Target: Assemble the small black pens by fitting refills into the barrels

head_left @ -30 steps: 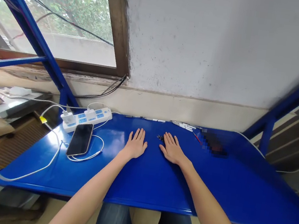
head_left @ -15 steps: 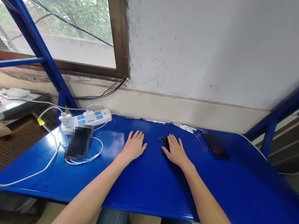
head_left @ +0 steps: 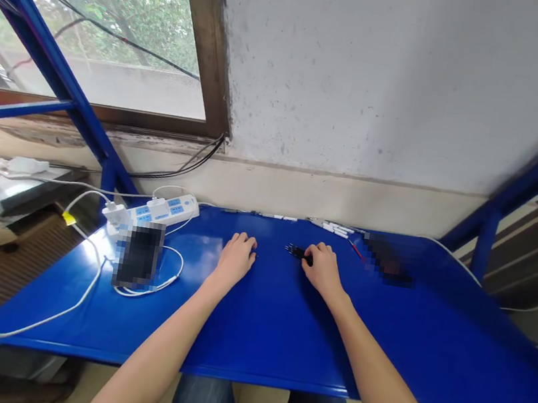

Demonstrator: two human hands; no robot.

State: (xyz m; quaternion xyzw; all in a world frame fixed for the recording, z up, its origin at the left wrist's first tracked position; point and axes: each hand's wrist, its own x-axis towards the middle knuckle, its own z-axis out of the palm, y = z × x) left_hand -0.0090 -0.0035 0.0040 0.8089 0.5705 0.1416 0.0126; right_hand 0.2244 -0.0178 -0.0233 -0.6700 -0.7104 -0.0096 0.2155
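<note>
My right hand (head_left: 323, 269) is closed around a bundle of black pens (head_left: 296, 251), whose thin tips point left over the blue table (head_left: 271, 323). Most of the bundle is hidden under the palm. To the left of it, my left hand (head_left: 235, 258) rests on the table with its fingers curled in. A tiny dark end shows beside the thumb, too small to name. Several white pens (head_left: 338, 229) lie at the back edge behind my right hand, and a thin red pen (head_left: 355, 249) lies to its right.
At the left stand a white power strip (head_left: 171, 210) with plugs, a blurred-out dark device (head_left: 139, 255) and a looped white cable (head_left: 175, 282). Another blurred-out dark object (head_left: 386, 259) lies at the back right. More pens (head_left: 274, 216) line the wall edge. Blue frame posts (head_left: 484, 250) flank the table.
Both hands lay flat with fingers stretched out; now their fingers are curled in. The right hand has closed on the black pens, and more of the bundle shows.
</note>
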